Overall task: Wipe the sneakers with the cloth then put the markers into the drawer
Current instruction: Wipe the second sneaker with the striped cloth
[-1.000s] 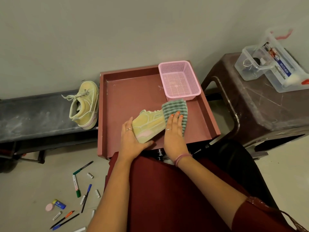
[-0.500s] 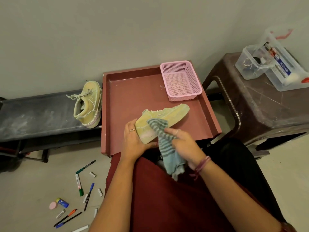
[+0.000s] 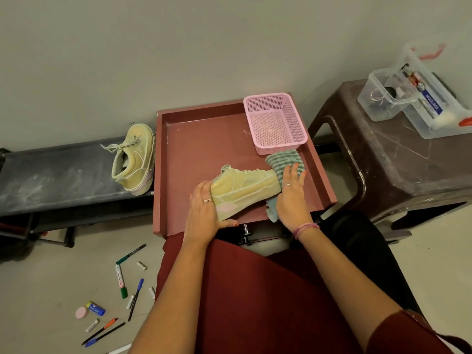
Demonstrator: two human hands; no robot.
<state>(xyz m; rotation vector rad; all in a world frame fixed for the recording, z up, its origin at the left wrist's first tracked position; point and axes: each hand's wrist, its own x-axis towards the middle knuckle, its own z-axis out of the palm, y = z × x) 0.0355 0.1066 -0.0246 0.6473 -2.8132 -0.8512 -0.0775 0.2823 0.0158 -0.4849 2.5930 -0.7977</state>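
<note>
**Sneaker held on its side in the drawer, cloth pressed to its toe**

A pale yellow-green canvas sneaker [image 3: 245,189] with a pink heel patch and a whitish rubber sole lies on its side inside a shallow, square, reddish-brown drawer [image 3: 204,139]. The left hand [image 3: 204,210] cups the heel, its grip curled round it with the thumb under the sole. The right hand [image 3: 291,198] lies flat, fingers straight, pressing a soft green-and-grey striped cloth [image 3: 283,162] against the toe; one frayed corner trails out beneath the wrist. A pink perforated plastic basket [image 3: 274,121], rectangular with flaring walls, stands in the drawer's far right corner, just beside the cloth.

The second sneaker [image 3: 135,159], laces loose, rests on its side on a dark, dusty tabletop [image 3: 56,172] to the left of the drawer. Markers [image 3: 120,279] and pens lie scattered on the pale floor [image 3: 38,290] below, with a pink round eraser and a small blue-and-yellow tube. At right, a scratched brown plastic stool [image 3: 398,164] carries clear lidded boxes [image 3: 413,98]. A plain grey wall closes the background.
</note>
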